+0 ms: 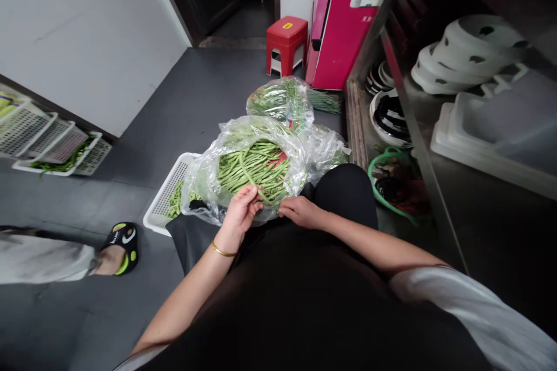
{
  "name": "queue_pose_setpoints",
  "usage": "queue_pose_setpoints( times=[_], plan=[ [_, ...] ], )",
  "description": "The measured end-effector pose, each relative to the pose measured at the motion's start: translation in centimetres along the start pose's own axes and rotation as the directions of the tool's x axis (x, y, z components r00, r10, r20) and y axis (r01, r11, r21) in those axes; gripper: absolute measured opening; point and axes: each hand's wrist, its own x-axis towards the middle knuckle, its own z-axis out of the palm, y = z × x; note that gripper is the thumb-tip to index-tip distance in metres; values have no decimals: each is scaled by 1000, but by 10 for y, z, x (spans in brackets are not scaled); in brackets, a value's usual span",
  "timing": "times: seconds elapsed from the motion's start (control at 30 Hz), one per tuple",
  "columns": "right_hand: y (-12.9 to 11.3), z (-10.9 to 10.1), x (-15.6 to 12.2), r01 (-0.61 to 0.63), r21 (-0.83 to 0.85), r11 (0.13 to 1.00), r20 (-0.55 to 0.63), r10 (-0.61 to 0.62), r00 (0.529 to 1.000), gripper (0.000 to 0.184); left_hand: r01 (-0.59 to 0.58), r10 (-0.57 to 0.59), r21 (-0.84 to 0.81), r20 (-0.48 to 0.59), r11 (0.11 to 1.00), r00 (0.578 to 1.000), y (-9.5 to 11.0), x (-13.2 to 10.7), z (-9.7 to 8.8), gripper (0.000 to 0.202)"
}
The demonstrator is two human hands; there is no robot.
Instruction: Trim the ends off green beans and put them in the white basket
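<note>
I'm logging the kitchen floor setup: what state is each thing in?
Clear plastic bag of long green beans: open, on lap.
Left hand: pinching a bean.
Right hand: resting on the bag's edge.
White slotted plastic basket: on floor, few beans inside.
Second clear bag of greens: closed.

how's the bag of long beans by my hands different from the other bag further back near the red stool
The near bag lies open at the top, its beans bare; the far bag looks closed over its greens. The near bag looks bigger and both hands, left hand and right hand, touch it; nothing touches the far bag. Both are clear plastic.
</note>
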Motion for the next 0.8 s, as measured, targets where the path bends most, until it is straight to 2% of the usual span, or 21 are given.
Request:
queue_pose_setpoints(
  times=[0.1,0.17,0.2,0.27,0.33,0.37,0.4,0.43,0.5,0.57,0.6,0.63,0.67,0.73,0.8],
  plan=[
    [0,-1,2,-178,-119,977,-78,169,982,33,-136,137,91,2,986,991,-2,-5,7,22],
    [-6,6,2,-244,-270,932,-25,246,969,33,-241,240,198,30,950,970,-6,-9,11,20],
    [-10,10,2,-217,-336,916,34,242,970,31,-268,266,232,41,935,963,-6,-10,13,19],
    [-18,14,-1,-29,-404,914,215,126,969,24,-251,247,226,44,941,968,-3,-12,13,19],
    [-22,8,-1,154,-378,913,367,-5,930,20,-184,179,156,42,971,983,3,-15,9,19],
    [-22,-1,1,175,-351,920,395,-24,918,20,-145,139,128,57,981,989,7,-16,6,19],
    [-21,-12,5,144,-316,938,384,-13,923,23,-107,97,116,86,987,992,10,-16,3,19],
    [-18,-25,12,53,-250,967,331,34,943,29,-70,56,117,119,991,991,12,-16,1,19],
    [-14,-49,28,-153,1,988,164,151,975,40,-10,-11,132,157,991,988,13,-14,-3,20],
    [-19,-63,43,-206,211,955,-1,212,977,41,27,-50,168,133,986,990,10,-14,-5,17],
    [-27,-63,47,-171,236,957,-72,193,979,40,36,-57,203,101,978,993,8,-16,-5,13],
    [-37,-58,48,-129,195,972,-128,155,980,38,38,-55,246,65,969,996,6,-19,-5,10],
    [-47,-50,45,-49,95,994,-159,64,985,35,44,-52,303,18,952,998,4,-23,-5,6],
    [-59,-28,32,179,-123,976,-109,-193,975,31,67,-46,415,-59,907,997,-1,-30,-5,10],
    [-53,-6,17,279,-234,931,-112,-311,944,31,94,-30,434,-152,896,988,-6,-29,-6,18]
  ],
)
